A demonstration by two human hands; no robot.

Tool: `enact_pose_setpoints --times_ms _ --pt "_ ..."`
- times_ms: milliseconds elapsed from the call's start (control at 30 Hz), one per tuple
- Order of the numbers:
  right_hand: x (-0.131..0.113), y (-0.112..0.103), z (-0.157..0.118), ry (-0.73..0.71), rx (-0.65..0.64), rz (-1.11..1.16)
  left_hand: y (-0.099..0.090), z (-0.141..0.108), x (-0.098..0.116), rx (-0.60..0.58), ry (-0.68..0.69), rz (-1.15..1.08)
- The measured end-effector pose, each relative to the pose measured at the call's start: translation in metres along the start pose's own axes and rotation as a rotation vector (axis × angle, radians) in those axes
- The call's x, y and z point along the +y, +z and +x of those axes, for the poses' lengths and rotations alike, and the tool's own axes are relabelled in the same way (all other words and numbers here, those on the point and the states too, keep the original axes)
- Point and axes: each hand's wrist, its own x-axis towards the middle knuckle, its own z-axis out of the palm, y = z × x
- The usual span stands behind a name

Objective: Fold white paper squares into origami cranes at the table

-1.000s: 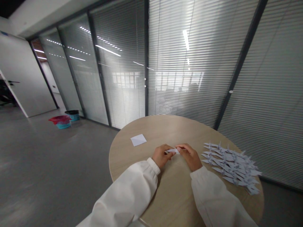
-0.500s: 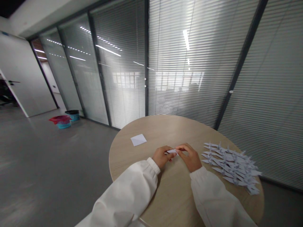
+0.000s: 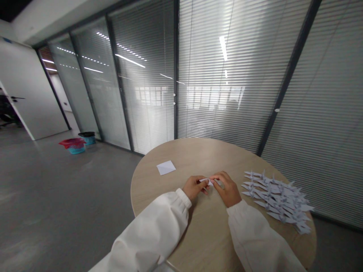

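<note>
A small folded white paper (image 3: 210, 183) is pinched between my two hands above the middle of the round wooden table (image 3: 198, 147). My left hand (image 3: 195, 186) holds its left side between thumb and fingers, covering part of it. From the right, my right hand (image 3: 227, 188) grips the other end with thumb and index finger. A flat white paper square (image 3: 166, 167) with a crease lies on the table, beyond and left of my left hand. Several folded white paper cranes (image 3: 279, 196) stand close together right of my right hand.
Glass partitions with blinds (image 3: 227, 105) rise just behind the table's far edge. On the floor at the left are a blue bin with a red liner (image 3: 74, 145), another with a black liner (image 3: 88, 138), and a white door (image 3: 34, 94).
My left thumb has shifted slightly over the folded paper, and less of the paper shows at its left part. My right hand has barely moved.
</note>
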Motion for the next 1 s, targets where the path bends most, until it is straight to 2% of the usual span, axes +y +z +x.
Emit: enact_pose_setpoints --times_ms 200,400,600,700,867,933,1000 --pt "0.0008 0.0005 0.0008 -0.068 -0.004 0.041 -0.0021 0.0002 0.0054 0.046 -0.040 -0.088" --pt "0.0032 -0.0002 -0.0003 -0.083 0.000 0.048 -0.0025 0.0016 0.0058 0.078 -0.093 -0.266" --pt "0.0014 -0.0020 -0.0002 -0.071 -0.023 0.071 -0.0066 0.0030 0.0011 0.057 -0.047 -0.205" --pt "-0.0016 -0.0033 0.0007 0.018 -0.012 0.156 -0.0083 0.0032 0.0012 0.048 0.006 -0.149" --pt "-0.0036 -0.0033 0.0014 0.343 0.005 0.371 -0.0068 0.0005 0.0065 0.103 0.145 0.038" --pt "-0.0032 -0.0030 0.0014 0.383 -0.003 0.371 -0.0056 -0.0015 0.0079 0.111 0.199 0.141" --pt "-0.0028 -0.0030 0.0015 0.351 -0.031 0.341 -0.0046 -0.0034 0.0088 0.130 0.235 0.224"
